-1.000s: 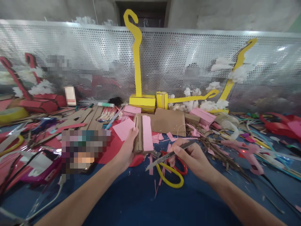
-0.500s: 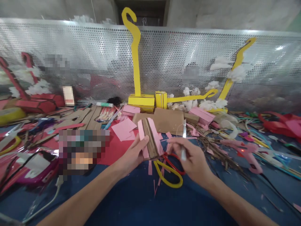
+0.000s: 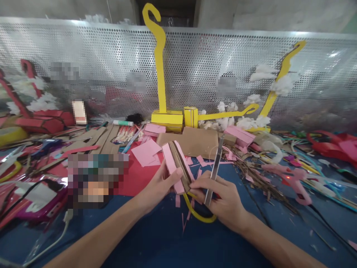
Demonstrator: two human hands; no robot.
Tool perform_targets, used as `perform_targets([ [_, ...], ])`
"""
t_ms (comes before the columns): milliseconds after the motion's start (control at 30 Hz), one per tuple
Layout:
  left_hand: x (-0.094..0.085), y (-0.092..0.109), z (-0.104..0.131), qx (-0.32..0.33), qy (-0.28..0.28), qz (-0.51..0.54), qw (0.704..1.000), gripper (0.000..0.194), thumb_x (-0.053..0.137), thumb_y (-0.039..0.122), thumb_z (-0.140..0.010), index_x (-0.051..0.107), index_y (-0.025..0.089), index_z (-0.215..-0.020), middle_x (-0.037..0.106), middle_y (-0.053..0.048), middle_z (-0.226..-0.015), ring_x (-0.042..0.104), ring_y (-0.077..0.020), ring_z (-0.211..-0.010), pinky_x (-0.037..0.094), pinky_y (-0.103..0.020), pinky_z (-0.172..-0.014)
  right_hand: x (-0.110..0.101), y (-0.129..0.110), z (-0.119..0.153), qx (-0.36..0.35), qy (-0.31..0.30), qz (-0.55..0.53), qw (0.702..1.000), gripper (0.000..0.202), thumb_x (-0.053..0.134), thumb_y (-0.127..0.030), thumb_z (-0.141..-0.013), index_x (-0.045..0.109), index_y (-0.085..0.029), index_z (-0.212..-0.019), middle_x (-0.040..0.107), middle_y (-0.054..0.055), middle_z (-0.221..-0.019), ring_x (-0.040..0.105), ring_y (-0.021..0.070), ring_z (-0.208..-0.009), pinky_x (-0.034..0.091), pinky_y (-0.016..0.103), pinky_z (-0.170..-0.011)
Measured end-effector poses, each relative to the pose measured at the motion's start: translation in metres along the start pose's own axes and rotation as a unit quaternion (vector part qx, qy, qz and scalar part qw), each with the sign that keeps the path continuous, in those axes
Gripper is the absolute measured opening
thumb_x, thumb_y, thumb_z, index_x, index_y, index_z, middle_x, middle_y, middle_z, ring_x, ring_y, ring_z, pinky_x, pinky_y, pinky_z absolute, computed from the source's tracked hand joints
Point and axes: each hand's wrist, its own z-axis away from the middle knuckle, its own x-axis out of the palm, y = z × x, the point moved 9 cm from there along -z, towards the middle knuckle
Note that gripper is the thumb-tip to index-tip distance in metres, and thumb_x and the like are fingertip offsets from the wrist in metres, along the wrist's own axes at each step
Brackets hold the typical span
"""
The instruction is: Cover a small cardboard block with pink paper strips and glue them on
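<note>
Frame centre: one pink-and-brown block (image 3: 171, 167), clamped in my left hand (image 3: 160, 182); my right hand (image 3: 227, 199), fingertips at its lower end, grips one metal cutter (image 3: 215, 169), angled off the block.

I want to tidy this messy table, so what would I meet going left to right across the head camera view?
Yellow roll, green and white tube, pink and brown block, metal blade, pink box, pink glue gun.

Behind the blue tabletop (image 3: 134, 238) stands a perforated metal panel (image 3: 192, 67) before a grey wall (image 3: 267, 15).
</note>
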Motion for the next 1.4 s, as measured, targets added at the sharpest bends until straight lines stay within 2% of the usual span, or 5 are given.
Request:
perform_targets([
  [133,-0.002,0.0,0.0,0.004,0.009,0.0,1.0,0.078,0.077,0.049,-0.085,0.041,0.028,-0.151,0.068,-0.014,-0.132,0.068,-0.029,-0.112,0.057,-0.04,-0.09,0.002,0.003,-0.001,0.031,-0.019,-0.001,0.999,0.01,0.066,-0.021,-0.095,0.074,-0.026,-0.091,0.074,0.004,-0.079,0.068,0.0185,-0.069,0.057,0.03,-0.065],
  [433,-0.007,0.011,-0.001,0.072,0.024,-0.08,0.994,0.073,0.077,0.045,-0.086,0.042,0.025,-0.148,0.067,-0.012,-0.131,0.063,-0.0273,-0.119,0.052,-0.037,-0.099,0.01,0.013,0.005,0.08,-0.052,0.021,0.995,0.009,0.062,-0.022,-0.097,0.07,-0.025,-0.094,0.071,0.002,-0.079,0.065,0.0145,-0.062,0.054,0.025,-0.061],
  [633,-0.005,0.016,0.0,0.099,0.022,-0.123,0.987,0.06,0.075,0.042,-0.087,0.049,0.022,-0.137,0.068,-0.011,-0.124,0.063,-0.026,-0.114,0.051,-0.037,-0.099,0.014,0.006,0.002,0.022,-0.076,0.093,0.992,0.014,0.055,-0.013,-0.095,0.059,-0.025,-0.09,0.067,0.001,-0.076,0.06,0.0168,-0.067,0.049,0.028,-0.065],
  [867,-0.004,0.014,-0.001,0.094,0.03,-0.129,0.987,0.06,0.075,0.043,-0.087,0.047,0.023,-0.137,0.068,-0.01,-0.117,0.063,-0.0262,-0.111,0.051,-0.038,-0.098,0.022,0.008,0.005,-0.001,-0.116,0.15,0.982,0.025,0.049,-0.001,-0.082,0.046,-0.024,-0.09,0.059,-0.001,-0.075,0.05,0.0181,-0.067,0.041,0.03,-0.069],
  [1400,-0.004,0.008,-0.001,0.068,0.012,-0.075,0.995,0.07,0.073,0.048,-0.088,0.042,0.024,-0.147,0.066,-0.012,-0.132,0.057,-0.0319,-0.129,0.052,-0.04,-0.101,0.017,0.012,0.005,0.075,-0.113,0.038,0.99,0.032,0.044,0.004,-0.074,0.037,-0.025,-0.086,0.049,-0.003,-0.077,0.045,0.0148,-0.067,0.038,0.025,-0.064],
])
